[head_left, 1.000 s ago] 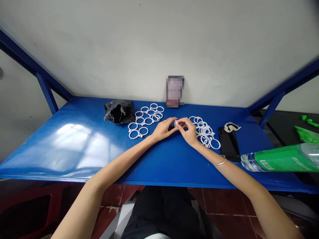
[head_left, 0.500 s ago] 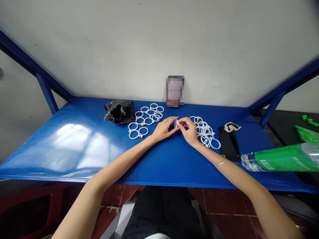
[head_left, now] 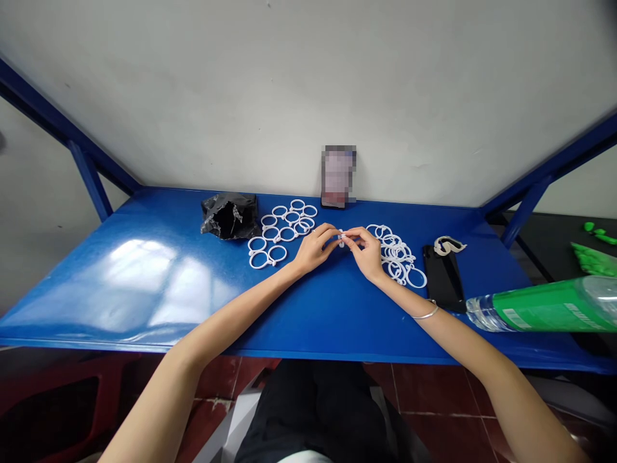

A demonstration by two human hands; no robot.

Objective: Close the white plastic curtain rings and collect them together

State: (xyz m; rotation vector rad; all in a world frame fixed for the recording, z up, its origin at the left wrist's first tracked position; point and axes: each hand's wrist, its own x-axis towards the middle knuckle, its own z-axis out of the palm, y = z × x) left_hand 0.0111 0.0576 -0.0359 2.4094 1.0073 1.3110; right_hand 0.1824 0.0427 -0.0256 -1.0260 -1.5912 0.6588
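Observation:
Between my fingertips is a small white ring point(head_left: 342, 244), seen nearly edge-on and partly hidden by my fingers. My left hand point(head_left: 314, 249) is closed in a pinch on its left side. From the right, my right hand point(head_left: 366, 252) pinches the same ring, thumb and forefinger together. Left of my hands, several white rings point(head_left: 288, 234) with small knobs lie spread out, most of them side by side. To the right, close by my right hand, more white rings point(head_left: 396, 252) overlap in a loose pile.
A crumpled black plastic bag point(head_left: 230, 217) lies open at the left on the blue table point(head_left: 308, 321). A blurred-out phone-like panel point(head_left: 339, 177) leans on the wall. At right are a black phone point(head_left: 442, 280), a cream-coloured curled item point(head_left: 449, 245) and a green-labelled bottle point(head_left: 554, 306).
The ring between my hands has turned, and my fingertips have shifted slightly around it. My left fingers have drawn in closer. Everything on the table is in the same place.

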